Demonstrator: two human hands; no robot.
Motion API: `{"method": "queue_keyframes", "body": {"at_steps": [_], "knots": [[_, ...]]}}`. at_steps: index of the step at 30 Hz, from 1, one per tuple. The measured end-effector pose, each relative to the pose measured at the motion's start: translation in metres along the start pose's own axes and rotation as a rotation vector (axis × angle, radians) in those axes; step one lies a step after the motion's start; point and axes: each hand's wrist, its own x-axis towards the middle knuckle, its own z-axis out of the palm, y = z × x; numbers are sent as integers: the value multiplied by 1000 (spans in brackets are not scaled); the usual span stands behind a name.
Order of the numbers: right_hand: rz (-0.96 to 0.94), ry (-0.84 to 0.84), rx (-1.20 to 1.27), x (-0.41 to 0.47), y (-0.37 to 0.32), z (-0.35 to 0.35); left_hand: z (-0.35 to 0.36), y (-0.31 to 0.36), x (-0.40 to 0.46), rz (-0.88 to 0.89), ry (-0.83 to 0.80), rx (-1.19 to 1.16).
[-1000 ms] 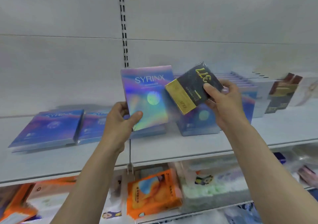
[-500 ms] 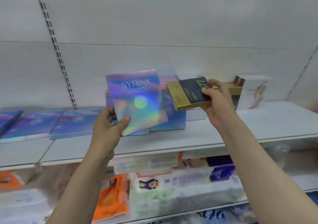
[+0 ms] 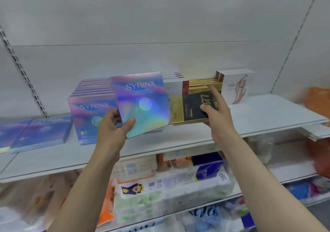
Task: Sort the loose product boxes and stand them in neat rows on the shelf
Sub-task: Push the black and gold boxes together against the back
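Note:
My left hand [image 3: 114,126] grips a holographic SYRINX box [image 3: 141,103] by its lower left corner, holding it upright above the white shelf [image 3: 178,140]. My right hand [image 3: 217,114] holds a black and gold box [image 3: 192,107] at the front of a row of matching gold boxes [image 3: 203,82], its thumb on the black face and forefinger stretched over the top. A row of standing SYRINX boxes [image 3: 89,114] lies just behind my left hand.
Flat SYRINX boxes [image 3: 39,133] lie at the shelf's left. White boxes with red trim [image 3: 175,85] and white boxes [image 3: 235,85] flank the gold row. Bare shelf extends right toward an orange pack [image 3: 317,99]. Tissue packs [image 3: 171,187] fill the lower shelf.
My view swung right along the shelf. My right hand carried the black and gold box down to the front of the gold row. My left hand kept the SYRINX box raised.

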Motion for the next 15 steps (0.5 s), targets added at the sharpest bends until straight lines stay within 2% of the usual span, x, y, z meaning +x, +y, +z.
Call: {"method": "queue_keyframes", "body": {"at_steps": [6,10,15], "knots": [[74,160,64,7,-10,-28,26,-7,16,-9,-62,-36],[86,244,-10,11,-3,-40,33,-13,18,-39,-114,-38],[163,220,57,25,14,-54,44,-17,13,-35,-137,-26]]}}
